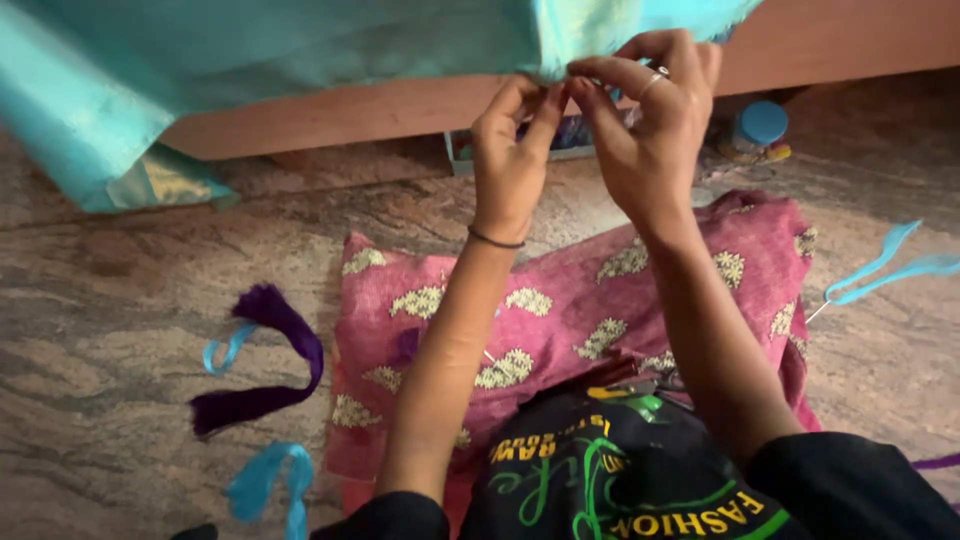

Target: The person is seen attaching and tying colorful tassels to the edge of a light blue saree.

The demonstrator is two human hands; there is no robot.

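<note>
Hands at the hem of a thin, limp turquoise cloth (300, 60) hanging off a wooden ledge (400, 110): left hand (510, 160) and right hand (650, 130) both pinch its lower edge, above a pink patterned cushion (560, 310); likely light, slippery, best held at the hem.

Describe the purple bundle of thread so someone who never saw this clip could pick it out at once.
Start at the pink cushion with pale leaf motifs on the stone floor. Left of it, apart from it, lies the purple thread bundle, bent in a hook shape. Its neighbours, the light blue thread pieces, are paler and smaller; it alone is dark purple.
</note>
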